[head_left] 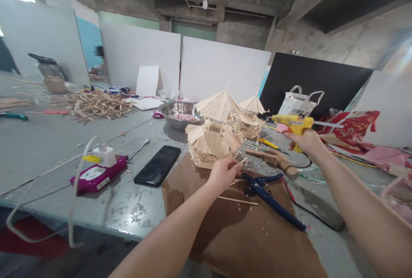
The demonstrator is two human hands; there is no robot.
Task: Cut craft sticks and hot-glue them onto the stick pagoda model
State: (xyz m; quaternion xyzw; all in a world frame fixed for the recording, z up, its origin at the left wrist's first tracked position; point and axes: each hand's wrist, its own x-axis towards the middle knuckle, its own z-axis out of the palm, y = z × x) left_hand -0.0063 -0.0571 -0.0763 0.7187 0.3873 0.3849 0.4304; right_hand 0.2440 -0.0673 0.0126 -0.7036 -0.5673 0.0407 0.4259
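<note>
My left hand (222, 173) is closed in a pinch on a short wooden stick (243, 160), right at the base of a pagoda model built of wooden sticks (216, 134). My right hand (305, 141) is closed around the handle of a yellow glue gun (292, 122), held above the table to the right of the model, its nozzle pointing left. A second, smaller stick pavilion (252, 117) stands behind the model. Both sit by a brown cardboard sheet (234, 231) on the grey table (41, 140).
Blue-handled cutters (272, 198) and a loose stick (237, 201) lie on the cardboard. A black phone (158, 165), a magenta power strip (98, 174) with cables, a metal bowl (179, 114), a heap of sticks (95, 105), a white bag (299, 102) and red cloth (352, 125) are around.
</note>
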